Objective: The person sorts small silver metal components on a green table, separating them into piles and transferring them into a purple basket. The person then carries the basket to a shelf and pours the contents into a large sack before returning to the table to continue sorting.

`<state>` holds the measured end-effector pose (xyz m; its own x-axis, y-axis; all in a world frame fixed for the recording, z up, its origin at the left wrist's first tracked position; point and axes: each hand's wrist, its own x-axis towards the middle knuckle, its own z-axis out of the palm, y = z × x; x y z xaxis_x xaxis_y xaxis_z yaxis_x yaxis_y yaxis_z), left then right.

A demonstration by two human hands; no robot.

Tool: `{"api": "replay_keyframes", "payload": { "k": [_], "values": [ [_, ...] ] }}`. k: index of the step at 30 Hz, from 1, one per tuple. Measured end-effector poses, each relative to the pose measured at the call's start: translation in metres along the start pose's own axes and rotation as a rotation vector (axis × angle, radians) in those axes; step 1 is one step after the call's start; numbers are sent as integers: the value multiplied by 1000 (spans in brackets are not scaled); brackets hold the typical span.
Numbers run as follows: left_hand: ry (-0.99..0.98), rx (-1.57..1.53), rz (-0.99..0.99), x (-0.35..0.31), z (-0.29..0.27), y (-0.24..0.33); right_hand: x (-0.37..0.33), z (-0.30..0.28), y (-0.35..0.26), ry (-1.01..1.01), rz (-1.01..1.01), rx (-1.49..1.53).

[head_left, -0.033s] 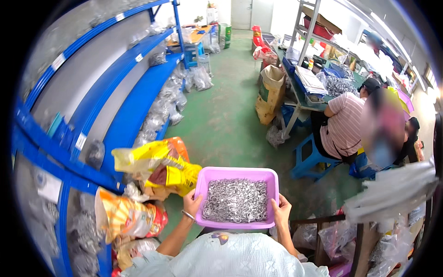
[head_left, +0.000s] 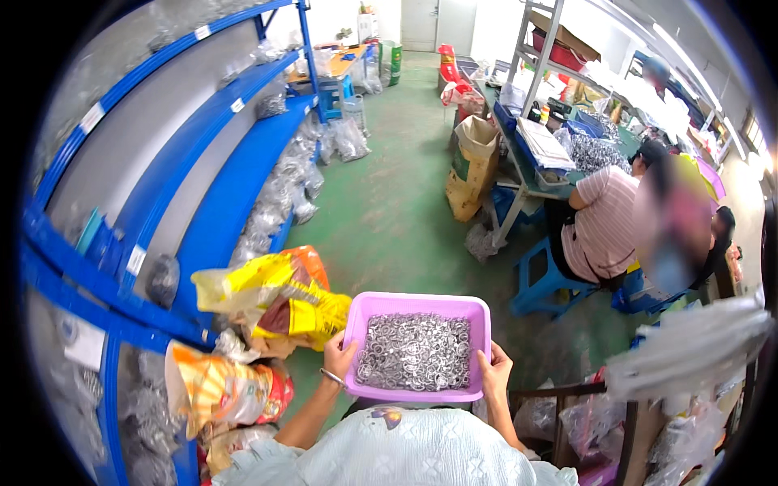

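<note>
- A purple tub [head_left: 421, 303] is held up in front of a person in a pale shirt [head_left: 397, 449], low and close to the body, above the floor.
- Inside it lies a broad layer of small silver rings [head_left: 416, 352], reaching most of the way to the walls, with the rim standing above them.
- The left hand [head_left: 338, 353] grips the tub's left side, fingers curled in close against the wall and thumb at the rim; a bracelet [head_left: 332, 377] circles that wrist.
- The right hand [head_left: 496, 371] clasps the opposite side the same way, thumb at the rim. Neither hand holds anything else that I can see.
- As far along as I can judge: the tub is loaded and lifted; setting it down is not yet done, and no rings are being poured or picked out.
- Underfoot is a worn green floor [head_left: 397, 186], running back to a pale door [head_left: 420, 24].
- To the left stand blue shelves [head_left: 223, 219], with a yellow sack [head_left: 312, 317] and an orange-and-white sack [head_left: 231, 385] beside them.
- To the right, a co-worker in a striped shirt [head_left: 604, 219] sits on a blue stool [head_left: 535, 279] at a cluttered workbench [head_left: 628, 139].
</note>
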<state>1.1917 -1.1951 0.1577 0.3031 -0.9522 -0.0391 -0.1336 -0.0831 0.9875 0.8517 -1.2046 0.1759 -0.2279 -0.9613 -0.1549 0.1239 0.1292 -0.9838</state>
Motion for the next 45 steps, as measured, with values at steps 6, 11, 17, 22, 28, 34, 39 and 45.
{"api": "replay_keyframes", "payload": {
  "k": [6, 11, 17, 22, 28, 34, 39, 45],
  "values": [
    [-164, -20, 92, 215, 58, 24, 134, 56, -33, 222, -29, 25],
    [-275, 50, 70, 371, 119, 33, 262, 86, -35, 328, -37, 44],
    [-319, 50, 77, 546, 172, 35, 415, 134, -40, 401, -39, 26],
    [-389, 9, -40, 669, 224, 59, 526, 163, -55, 490, -13, 33],
    [-540, 36, -67, 819, 294, 50, 638, 205, -58, 633, 7, -6],
    [-720, 111, 1, 935, 366, 48, 714, 233, -39, 845, 63, -81],
    [-847, 208, -61, 988, 410, 43, 756, 257, -56, 980, 179, -123],
    [-932, 225, 4, 1050, 474, 31, 809, 260, -46, 1081, 215, -131]
  ]
}}
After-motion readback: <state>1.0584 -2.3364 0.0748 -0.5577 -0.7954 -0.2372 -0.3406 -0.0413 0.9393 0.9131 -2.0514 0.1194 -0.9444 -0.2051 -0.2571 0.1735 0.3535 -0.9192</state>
